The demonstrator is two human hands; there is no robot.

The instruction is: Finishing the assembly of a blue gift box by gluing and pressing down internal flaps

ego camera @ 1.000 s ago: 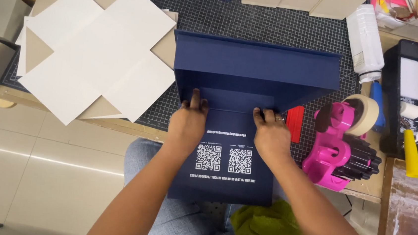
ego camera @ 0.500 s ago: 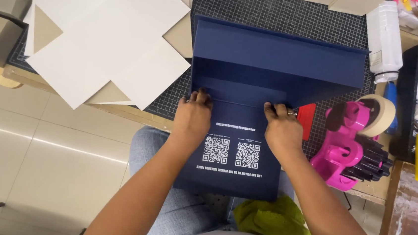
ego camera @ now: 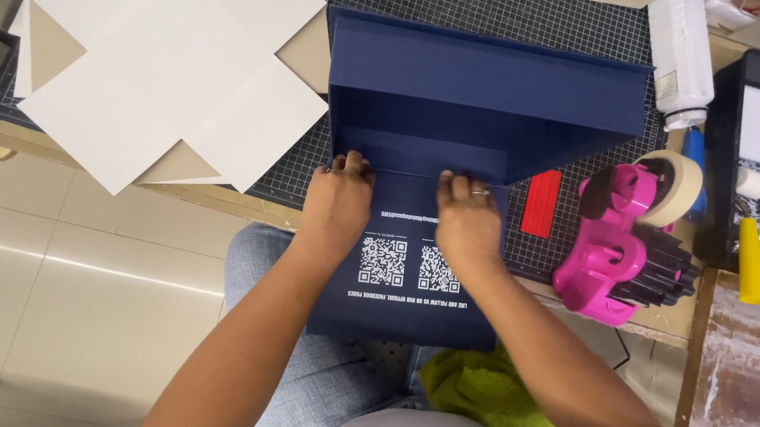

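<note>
Blue box lies on the table's near edge, flap overhanging the lap. Both hands, left and right, have crept closer together, pressing flat, open-palmed, along the fold; creasing continues.

A wooden worktable stands over a glossy beige tiled floor.

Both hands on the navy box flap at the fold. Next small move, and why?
Probably slide the fingers outward along the crease to firm the fold. The left hand and right hand press flat on the navy box flap where it meets the upright wall, both near the middle; the crease ends toward the sides are not pressed.
</note>
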